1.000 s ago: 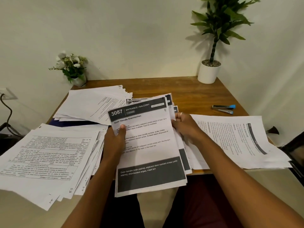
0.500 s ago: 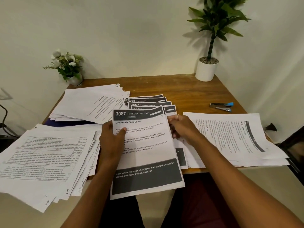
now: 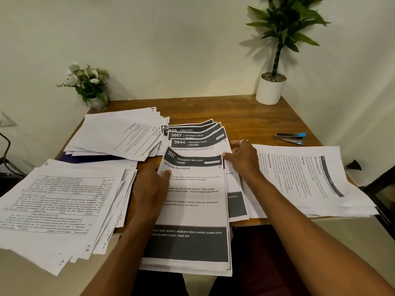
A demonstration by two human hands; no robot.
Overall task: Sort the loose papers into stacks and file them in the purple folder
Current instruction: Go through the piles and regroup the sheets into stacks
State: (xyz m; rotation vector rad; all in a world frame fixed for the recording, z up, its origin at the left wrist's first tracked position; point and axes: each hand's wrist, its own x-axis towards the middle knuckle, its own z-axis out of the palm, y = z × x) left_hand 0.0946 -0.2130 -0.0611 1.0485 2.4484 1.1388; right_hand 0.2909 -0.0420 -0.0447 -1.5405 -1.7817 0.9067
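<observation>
Lowered since a second ago, sheet 3087 [image 3: 196,210] now lies on the fanned dark-header stack [image 3: 198,142] at the near edge of the surface [image 3: 245,116]; your left hand [image 3: 151,189] grips its left edge, your right hand [image 3: 243,155] pinches its top right corner. The purple folder [image 3: 94,157] peeks from under the back-left pile [image 3: 119,133].

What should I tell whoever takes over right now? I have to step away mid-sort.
Left hand holds the bundle of dark-banded sheets at its left edge, thumb on top; right hand pinches its upper right corner.
Sorted on the table: front-left stack, back-left stack, right stack, fanned sheets in the middle.
Purple folder lies mostly buried under the back-left stack; no filing visible.
Left: lay the bundle down, square the stacks, file them.
</observation>
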